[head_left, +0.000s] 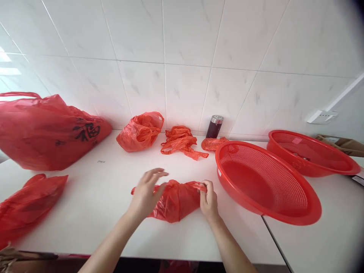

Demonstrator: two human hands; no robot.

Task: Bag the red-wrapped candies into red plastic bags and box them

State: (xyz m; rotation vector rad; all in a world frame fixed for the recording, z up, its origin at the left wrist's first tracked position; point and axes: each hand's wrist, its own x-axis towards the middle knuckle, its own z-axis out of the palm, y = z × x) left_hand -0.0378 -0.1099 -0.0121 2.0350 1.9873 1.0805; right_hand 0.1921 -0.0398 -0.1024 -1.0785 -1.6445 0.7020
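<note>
Spanning the lower frame, the white table [93, 212] is supporting everything; the red basket [247, 182], right of centre, is sitting off to one side, presumably sparing working room. At lower centre, the filled red bag [179, 201] is lying between both hands. The left hand [145, 193] is holding its fingers apart over the bag's left part, contact unclear; the right hand [209, 199] is pinching the bag's right-end handle [198, 185], fingers together, probably steadying it
</note>
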